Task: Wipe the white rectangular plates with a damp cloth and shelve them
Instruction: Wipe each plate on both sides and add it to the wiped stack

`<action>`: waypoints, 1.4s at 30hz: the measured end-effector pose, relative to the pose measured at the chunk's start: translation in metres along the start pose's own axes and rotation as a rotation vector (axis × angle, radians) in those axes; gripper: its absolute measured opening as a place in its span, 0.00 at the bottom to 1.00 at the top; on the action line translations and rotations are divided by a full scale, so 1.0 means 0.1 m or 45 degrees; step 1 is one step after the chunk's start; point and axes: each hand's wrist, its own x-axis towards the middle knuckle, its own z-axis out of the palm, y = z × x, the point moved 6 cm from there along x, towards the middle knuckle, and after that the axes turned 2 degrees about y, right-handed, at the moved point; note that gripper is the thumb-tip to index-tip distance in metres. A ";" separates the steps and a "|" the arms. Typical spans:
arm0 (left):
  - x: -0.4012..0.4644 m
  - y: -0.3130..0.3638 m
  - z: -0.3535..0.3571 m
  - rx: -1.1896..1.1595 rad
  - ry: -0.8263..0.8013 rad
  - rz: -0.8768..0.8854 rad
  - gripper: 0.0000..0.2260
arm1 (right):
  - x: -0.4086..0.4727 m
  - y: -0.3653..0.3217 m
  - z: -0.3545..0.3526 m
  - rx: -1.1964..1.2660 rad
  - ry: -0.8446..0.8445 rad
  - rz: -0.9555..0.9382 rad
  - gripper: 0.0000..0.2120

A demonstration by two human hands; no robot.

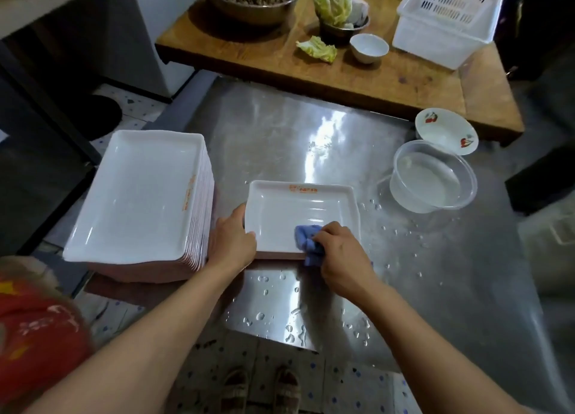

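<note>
Steel makes up the wet, droplet-speckled surface, on which a single white rectangular plate is laid flat near the front edge, glossy, with a raised rim and small orange lettering along its far side. Its near left corner is gripped by the left hand, thumb over the rim, while a bunched blue cloth is pinched in the curled fingers of the right hand and pressed onto its near edge. A tall stack of matching plates is seen just beside it on the left, and a clear tub of water to the right.
</note>
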 end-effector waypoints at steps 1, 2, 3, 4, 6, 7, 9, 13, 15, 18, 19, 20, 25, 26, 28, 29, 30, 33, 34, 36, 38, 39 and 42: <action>0.00 0.00 0.00 0.003 0.001 0.004 0.23 | -0.01 0.09 -0.04 -0.023 0.009 0.053 0.09; 0.00 0.01 -0.01 0.000 0.004 0.012 0.22 | -0.01 0.15 -0.08 -0.041 0.026 0.091 0.09; -0.01 0.02 -0.01 -0.006 0.009 0.023 0.21 | 0.01 0.19 -0.11 -0.061 0.054 0.118 0.09; -0.01 0.02 -0.02 -0.007 0.017 0.040 0.21 | 0.04 0.22 -0.13 -0.105 0.095 0.130 0.09; -0.01 0.03 -0.02 0.002 0.037 0.080 0.23 | 0.16 0.28 -0.14 -0.228 0.175 0.121 0.09; 0.00 0.04 -0.02 0.004 0.043 0.093 0.23 | 0.25 0.32 -0.13 -0.270 0.185 0.113 0.09; 0.01 0.03 -0.02 0.022 0.048 0.096 0.24 | 0.45 0.36 -0.11 -0.340 0.164 0.079 0.11; -0.01 0.05 -0.05 0.077 0.063 0.105 0.25 | 0.64 0.37 -0.17 -0.416 0.199 -0.021 0.11; -0.03 0.06 -0.05 0.076 0.073 0.106 0.24 | 0.63 0.35 -0.22 -0.472 0.178 -0.050 0.11; -0.05 0.07 -0.04 0.074 0.067 0.076 0.23 | 0.55 0.34 -0.21 -0.466 0.090 -0.081 0.12; -0.05 0.06 -0.04 0.072 0.065 0.069 0.23 | 0.49 0.33 -0.18 -0.396 0.067 -0.074 0.13; -0.05 0.06 -0.03 0.068 0.063 0.066 0.24 | 0.43 0.29 -0.14 -0.309 0.047 -0.070 0.14; -0.04 0.05 -0.03 0.047 0.049 0.070 0.25 | 0.30 -0.22 0.16 -0.032 -0.052 -0.199 0.20; -0.05 0.06 -0.03 0.050 0.050 0.080 0.24 | 0.30 -0.32 0.18 -0.031 -0.088 -0.228 0.20; -0.05 0.07 -0.03 0.043 0.049 0.083 0.24 | 0.26 -0.42 0.22 -0.068 -0.152 -0.284 0.19; -0.05 0.07 -0.03 0.048 0.050 0.081 0.23 | 0.22 -0.42 0.20 -0.089 -0.172 -0.292 0.18; -0.06 0.08 -0.03 0.069 0.058 0.080 0.23 | 0.16 -0.37 0.18 -0.115 -0.184 -0.286 0.18; -0.06 0.09 -0.04 0.144 0.081 0.080 0.22 | -0.02 -0.16 0.01 -0.139 -0.116 -0.202 0.17; -0.06 0.10 -0.03 0.157 0.084 0.080 0.21 | -0.06 -0.07 -0.04 -0.173 -0.090 -0.164 0.17; -0.07 0.11 -0.03 0.185 0.091 0.068 0.21 | -0.15 0.09 -0.14 -0.316 -0.096 -0.076 0.17; -0.08 0.11 -0.03 0.215 0.098 0.070 0.22 | -0.22 0.23 -0.23 -0.406 -0.060 -0.015 0.15; -0.08 0.11 -0.03 0.224 0.101 0.077 0.22 | -0.26 0.27 -0.27 -0.421 -0.035 0.010 0.14; -0.11 0.13 -0.04 0.265 0.101 0.075 0.23 | -0.34 0.29 -0.37 -0.351 0.044 0.115 0.10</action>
